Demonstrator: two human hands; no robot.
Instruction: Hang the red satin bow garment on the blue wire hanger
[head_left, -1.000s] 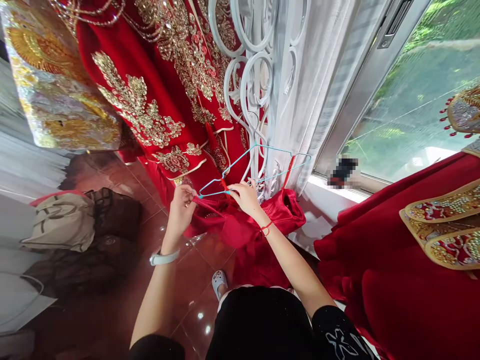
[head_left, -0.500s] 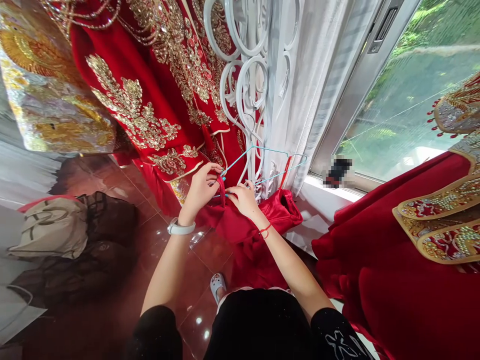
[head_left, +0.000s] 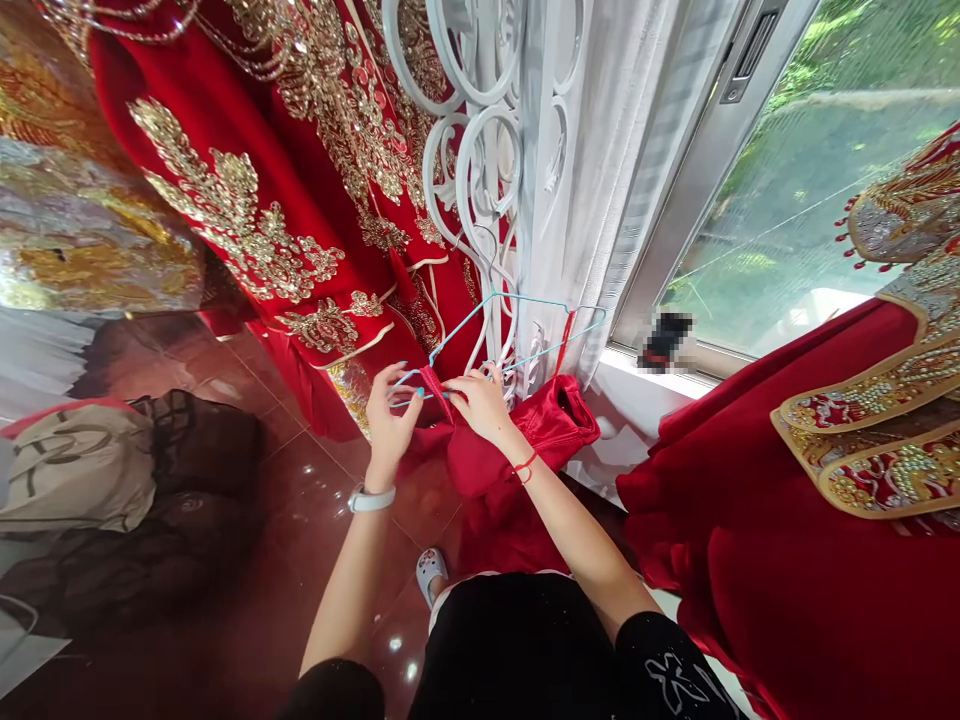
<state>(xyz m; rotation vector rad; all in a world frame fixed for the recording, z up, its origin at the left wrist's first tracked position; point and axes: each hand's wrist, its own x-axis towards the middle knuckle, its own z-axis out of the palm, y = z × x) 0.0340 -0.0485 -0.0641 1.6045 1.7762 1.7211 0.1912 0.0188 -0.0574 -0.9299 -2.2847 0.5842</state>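
Note:
A light-blue wire hanger (head_left: 534, 298) hangs by its hook on white scrollwork. My left hand (head_left: 390, 418) curls round the hanger's left end, thumb and fingertips on the wire. A red strap (head_left: 436, 388) loops over the wire between my two hands. My right hand (head_left: 481, 405) pinches this strap close to the hanger, some fingertips hidden. The red satin dress (head_left: 561, 415) hangs below, its other thin strap (head_left: 565, 342) over the hanger's right side. Its skirt drops towards the floor.
Red gowns with gold beading (head_left: 247, 220) hang on the left behind white metal scrollwork (head_left: 487, 150). Another beaded red gown (head_left: 795, 580) fills the right side by a window (head_left: 780, 200). A beige bag (head_left: 82, 465) and dark sheer fabric (head_left: 202, 510) lie at left.
My left hand has shifted from the strap outward to the hanger's end, its fingers more spread. The red strap now shows over the wire. My right hand stays close to it.

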